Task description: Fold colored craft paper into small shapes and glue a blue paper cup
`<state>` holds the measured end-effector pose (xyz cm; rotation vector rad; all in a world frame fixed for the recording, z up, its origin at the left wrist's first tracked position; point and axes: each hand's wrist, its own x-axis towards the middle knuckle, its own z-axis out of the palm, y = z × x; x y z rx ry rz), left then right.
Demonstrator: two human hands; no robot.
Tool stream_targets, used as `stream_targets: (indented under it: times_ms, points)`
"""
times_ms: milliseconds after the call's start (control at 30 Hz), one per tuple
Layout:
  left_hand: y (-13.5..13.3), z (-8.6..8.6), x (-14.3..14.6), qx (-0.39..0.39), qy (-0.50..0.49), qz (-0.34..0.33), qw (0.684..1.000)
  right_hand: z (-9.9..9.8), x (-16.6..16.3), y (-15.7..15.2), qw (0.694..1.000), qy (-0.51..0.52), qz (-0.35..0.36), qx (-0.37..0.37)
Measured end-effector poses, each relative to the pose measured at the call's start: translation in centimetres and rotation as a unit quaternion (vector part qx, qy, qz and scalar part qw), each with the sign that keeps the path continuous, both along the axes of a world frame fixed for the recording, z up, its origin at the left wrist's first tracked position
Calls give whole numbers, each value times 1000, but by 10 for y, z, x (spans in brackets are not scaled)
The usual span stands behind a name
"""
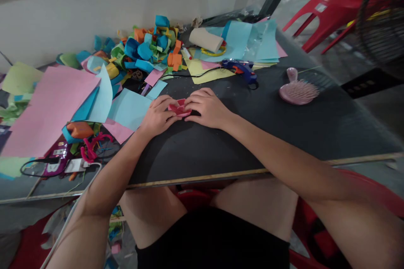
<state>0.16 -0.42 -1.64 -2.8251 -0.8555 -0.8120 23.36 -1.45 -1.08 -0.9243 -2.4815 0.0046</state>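
A small folded pink paper piece lies on the dark table between my two hands. My left hand has its fingers curled and pressed onto the paper's left side. From the right, my right hand bears down on the paper with bent fingers. Both hands rest on the tabletop.
A pile of folded coloured paper pieces sits at the back. Large pink and light blue sheets lie at left. A blue glue gun, a cardboard roll and a pink hairbrush are at right. Red chairs stand beyond.
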Motion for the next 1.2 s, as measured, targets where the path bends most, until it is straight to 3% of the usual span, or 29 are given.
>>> stream_targets:
  times_ms: [300,500,833,1067,1200]
  points:
    - [-5,1,7,-35,-20,16,999,1,-3,4,1000,5,27,-12]
    - [-5,1,7,-55,-53,-23,997,5,-2,-1,999,3,31,-22]
    - [-13,6,8,-53,-4,-27,998,2,-4,-4,998,54,40,-17]
    - [-13,10,10,-25,-40,-23,999,2,-5,-5,995,79,18,-52]
    - [-15,11,9,-12,-50,-3,999,2,-7,-7,998,63,3,-28]
